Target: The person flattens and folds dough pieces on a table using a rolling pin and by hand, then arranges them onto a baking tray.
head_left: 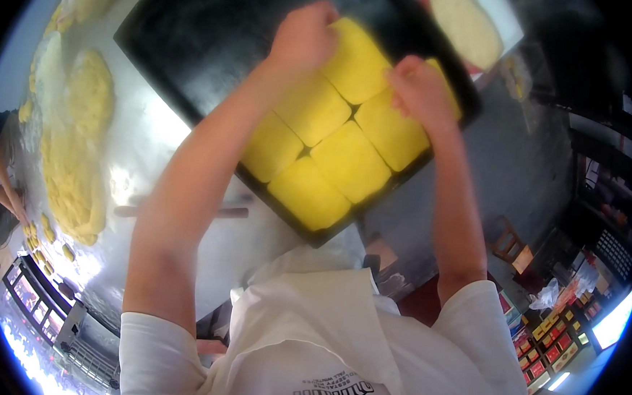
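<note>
A large black tray (202,42) lies in front of me, set at a slant. Several flat yellow dough squares (351,162) fill its near and right side in close rows, with small dark gaps at their corners. At the far end of these rows, one yellow dough square (359,61) lies between my hands. My left hand (304,37) is closed at its left edge. Fingers curled, my right hand (418,91) is closed at its right corner, above the neighbouring squares. The fingertips of both hands are partly hidden and a little blurred.
A long mass of yellow dough (76,161) lies on the floury table (147,125) to the left. Nearby, another person's arm (6,178) reaches small dough pieces (38,242). A wooden stick (234,213) lies under my left forearm. Pale dough (465,27) sits beyond the tray.
</note>
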Motion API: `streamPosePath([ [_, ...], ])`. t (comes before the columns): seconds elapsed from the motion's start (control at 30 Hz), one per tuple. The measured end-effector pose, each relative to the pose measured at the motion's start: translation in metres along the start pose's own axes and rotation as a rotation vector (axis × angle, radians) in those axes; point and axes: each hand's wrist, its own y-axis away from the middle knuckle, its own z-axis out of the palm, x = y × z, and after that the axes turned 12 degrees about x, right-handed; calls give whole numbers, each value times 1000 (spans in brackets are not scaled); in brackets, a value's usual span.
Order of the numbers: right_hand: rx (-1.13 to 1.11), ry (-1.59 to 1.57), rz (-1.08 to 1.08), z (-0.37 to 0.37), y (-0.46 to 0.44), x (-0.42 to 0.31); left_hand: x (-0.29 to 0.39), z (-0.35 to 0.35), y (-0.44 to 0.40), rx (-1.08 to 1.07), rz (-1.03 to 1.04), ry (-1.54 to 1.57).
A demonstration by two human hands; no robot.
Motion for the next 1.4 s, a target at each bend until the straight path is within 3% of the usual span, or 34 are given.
streamPosePath([
  [0.2, -4, -5, 3, -1, -2, -1, 3, -4, -3, -51, 44, -56],
  [0.3, -26, -42, 15, -2, -5, 5, 17, -10, 20, 104, 196, -259],
  [0.4, -37, -98, 40, -7, -4, 5, 7, -16, 56, 120, 493, -345],
  [0.5, -46, -109, 62, -7, -6, 6, 18, -30, 91, -139, 653, -215],
  [0.7, -31, -65, 60, -6, -7, 4, 20, -28, 122, -312, 594, -291],
  [0.93, -2, 128, -25, -3, -8, -2, 21, -29, 120, -308, 585, -305],
  [1.03, 92, 8, -22, -7, -3, -1, 21, -26, 121, -293, 563, -285],
  [1.13, 5, 26, -42, -9, -5, 14, 22, -27, 126, -282, 559, -288],
  [1.33, 90, 241, -123, -13, -2, -11, 16, -27, 126, -257, 517, -242],
  [1.4, 90, 174, -397, -8, -11, -29, 16, -26, 128, -231, 494, -230],
])
